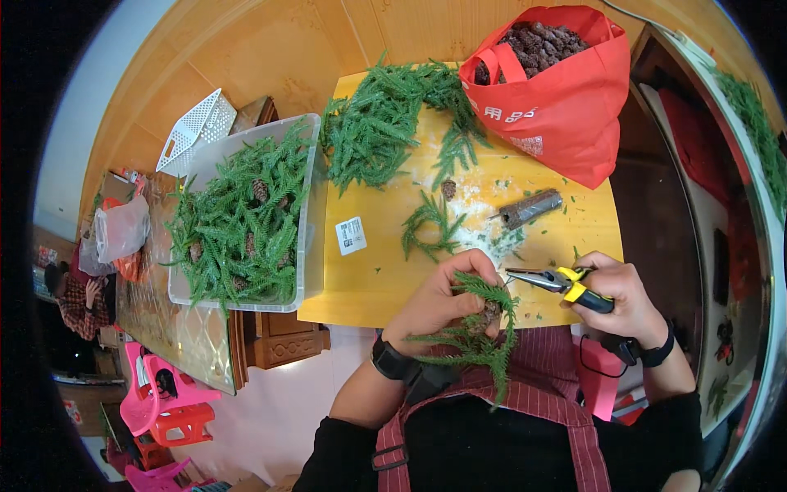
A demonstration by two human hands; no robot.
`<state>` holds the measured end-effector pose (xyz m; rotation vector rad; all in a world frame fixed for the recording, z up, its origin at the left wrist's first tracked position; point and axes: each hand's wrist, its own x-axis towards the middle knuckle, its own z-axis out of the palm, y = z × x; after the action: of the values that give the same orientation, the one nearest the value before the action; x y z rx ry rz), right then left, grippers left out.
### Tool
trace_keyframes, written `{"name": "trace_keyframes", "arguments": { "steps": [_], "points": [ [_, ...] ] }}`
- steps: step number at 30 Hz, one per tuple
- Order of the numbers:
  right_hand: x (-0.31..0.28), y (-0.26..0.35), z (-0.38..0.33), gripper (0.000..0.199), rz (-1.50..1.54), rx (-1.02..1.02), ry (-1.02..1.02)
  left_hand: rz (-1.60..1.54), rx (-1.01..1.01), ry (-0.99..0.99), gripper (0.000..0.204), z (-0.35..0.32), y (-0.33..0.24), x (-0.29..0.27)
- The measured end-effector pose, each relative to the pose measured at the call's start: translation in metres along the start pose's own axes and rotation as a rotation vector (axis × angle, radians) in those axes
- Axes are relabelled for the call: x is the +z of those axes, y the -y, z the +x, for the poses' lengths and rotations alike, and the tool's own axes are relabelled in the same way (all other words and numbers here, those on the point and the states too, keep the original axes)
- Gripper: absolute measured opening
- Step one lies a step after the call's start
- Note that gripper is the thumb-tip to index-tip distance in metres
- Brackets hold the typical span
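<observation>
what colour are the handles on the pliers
Yellow and black handles on the pliers, held in the right hand; seen in the head view.

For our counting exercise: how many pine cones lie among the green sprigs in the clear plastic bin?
4 show: one upper middle, one at the left, one central, one near the bottom. More may be buried under the sprigs.

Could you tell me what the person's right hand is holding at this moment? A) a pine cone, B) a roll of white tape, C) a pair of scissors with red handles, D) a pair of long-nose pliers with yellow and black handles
D: the right hand grips the pliers by their yellow and black handles, the slim metal nose pointing toward the green sprig bunched in the left hand.
</observation>
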<state>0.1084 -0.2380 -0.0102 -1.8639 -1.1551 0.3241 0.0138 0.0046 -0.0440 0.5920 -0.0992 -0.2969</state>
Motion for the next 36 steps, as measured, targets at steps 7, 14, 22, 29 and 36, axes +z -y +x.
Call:
{"name": "trace_keyframes", "arguments": {
  "steps": [7,14,22,29,36],
  "points": [
    [-0.002,0.004,0.004,0.013,-0.041,-0.073,0.019,0.01,-0.004,-0.008,0.037,0.002,-0.002,0.002],
    [0.0,0.005,0.0,0.01,-0.046,-0.013,-0.023,0.183,0.055,-0.069,0.033,0.0,-0.007,0.001],
    [0.001,0.016,-0.001,0.02,-0.114,0.256,-0.077,1.871,0.786,-0.228,0.023,0.0,-0.009,0.011],
    [-0.001,0.003,0.003,0.011,0.008,-0.021,0.046,0.556,0.292,-0.097,0.025,0.002,-0.003,-0.003],
    [0.001,-0.004,-0.002,0.009,-0.001,-0.059,0.044,-0.062,-0.054,0.055,0.034,-0.002,0.002,-0.004]
  ]
}}
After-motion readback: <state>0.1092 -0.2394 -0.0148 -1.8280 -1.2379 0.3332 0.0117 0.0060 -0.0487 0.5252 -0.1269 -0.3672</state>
